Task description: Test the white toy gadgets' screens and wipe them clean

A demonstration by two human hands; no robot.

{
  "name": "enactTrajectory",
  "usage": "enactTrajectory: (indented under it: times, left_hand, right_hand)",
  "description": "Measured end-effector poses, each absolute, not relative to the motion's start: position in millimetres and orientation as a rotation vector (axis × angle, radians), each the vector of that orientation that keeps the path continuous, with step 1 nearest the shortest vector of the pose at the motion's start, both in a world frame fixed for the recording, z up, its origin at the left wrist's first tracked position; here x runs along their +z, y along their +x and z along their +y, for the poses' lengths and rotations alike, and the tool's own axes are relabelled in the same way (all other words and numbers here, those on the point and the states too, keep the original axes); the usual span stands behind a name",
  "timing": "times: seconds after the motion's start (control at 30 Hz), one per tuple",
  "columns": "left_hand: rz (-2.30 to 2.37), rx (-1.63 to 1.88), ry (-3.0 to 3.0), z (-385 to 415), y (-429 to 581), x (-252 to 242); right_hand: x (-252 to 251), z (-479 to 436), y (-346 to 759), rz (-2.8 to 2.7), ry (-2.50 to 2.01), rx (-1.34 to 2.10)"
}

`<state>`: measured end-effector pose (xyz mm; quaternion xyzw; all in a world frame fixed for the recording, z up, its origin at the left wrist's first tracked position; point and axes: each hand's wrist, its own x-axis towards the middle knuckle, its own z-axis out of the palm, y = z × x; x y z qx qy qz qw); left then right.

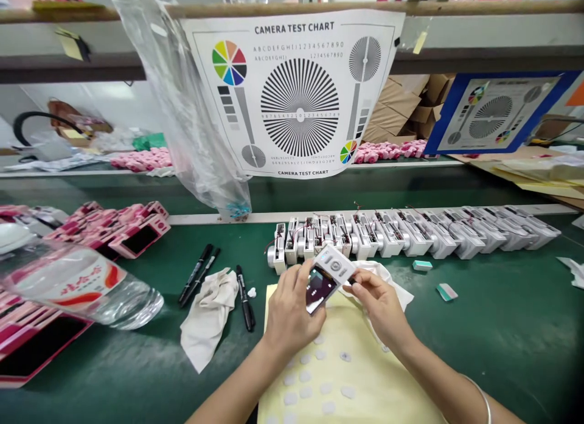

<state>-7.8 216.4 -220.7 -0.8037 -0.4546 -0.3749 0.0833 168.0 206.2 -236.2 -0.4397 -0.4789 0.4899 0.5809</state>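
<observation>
A small white digital camera (336, 265) is tilted above the yellow sheet, its dark screen and round button pad facing me. My left hand (292, 308) is closed around the camera's left side, with fingers along its top and thumb by the lower corner. At the camera's right edge, my right hand (382, 302) pinches thumb and finger together; a small dark bit shows there, too small to name. Beneath both hands lies the yellow sheet (378, 375), dotted with several small pale pieces. A white cloth (399, 287) lies partly behind my right hand.
Several white camera bodies (387, 232) stand in a row at the back. Leftward are black markers (245, 299), a crumpled cloth (210, 314), a water bottle (86, 284) and pink cameras (141, 235). A camera test chart (301, 95) hangs ahead. Small green-and-white blocks (422, 266) sit right.
</observation>
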Motion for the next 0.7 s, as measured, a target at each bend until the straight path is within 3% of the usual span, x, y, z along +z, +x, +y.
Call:
enactTrajectory:
  times: [0.2,0.3,0.5,0.7]
  left_hand:
    - [-1.189,-1.042,-2.304,230,-23,-212]
    - [-1.171,-0.972,-2.373,232,-24,-214]
    - [-1.089,-0.951,-2.572,227,-16,-218]
    - [-0.967,-0.91,-2.798,221,-12,-223]
  right_hand:
    - [-242,207,174,-2.019,-1.485,0.834]
    - [-238,209,181,-2.014,-1.492,0.75]
    - [-219,208,194,-1.68,-1.031,0.813]
    - [-218,205,192,-1.953,-0.944,0.592]
